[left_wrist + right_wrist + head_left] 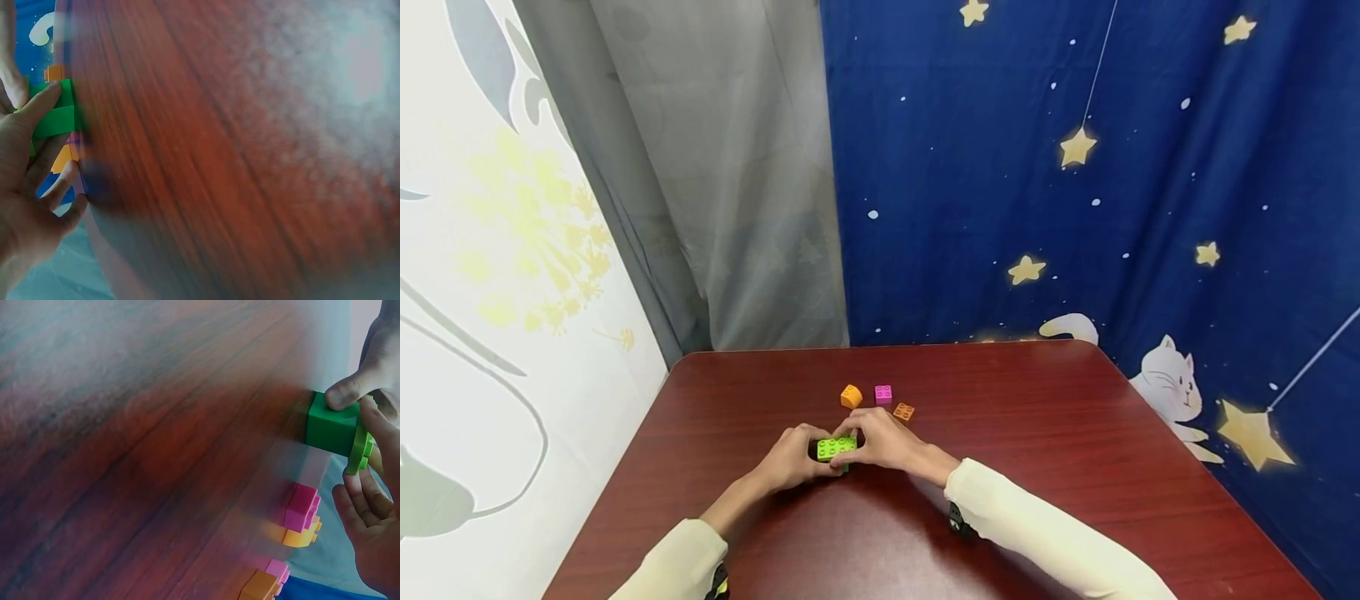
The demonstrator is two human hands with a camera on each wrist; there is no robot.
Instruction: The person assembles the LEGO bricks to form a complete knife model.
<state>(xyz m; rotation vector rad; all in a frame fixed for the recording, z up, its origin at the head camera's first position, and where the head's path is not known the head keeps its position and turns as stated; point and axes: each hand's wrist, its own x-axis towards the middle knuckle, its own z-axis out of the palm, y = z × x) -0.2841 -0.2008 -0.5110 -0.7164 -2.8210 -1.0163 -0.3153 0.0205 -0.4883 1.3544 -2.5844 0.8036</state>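
My left hand [792, 458] grips a green block [55, 122], its thumb on the near side. On top of that block sits a lime-green studded brick [837, 448], which overhangs it in the right wrist view. My right hand [883, 439] pinches the lime brick from the other side, with thumb and fingers bent about it. Both hands meet at these stacked pieces, low over the table. Just beyond the fingers lie a yellow-orange curved block [851, 396], a magenta block [883, 394] and an orange block [903, 412].
The dark red wooden table [1037, 433] has a rounded far edge. Behind it hang a grey curtain [760, 167] and a blue star-patterned curtain [962, 167]. A pale patterned curtain [490, 333] stands on the left. In the right wrist view, a pink piece [278, 570] shows behind the orange block.
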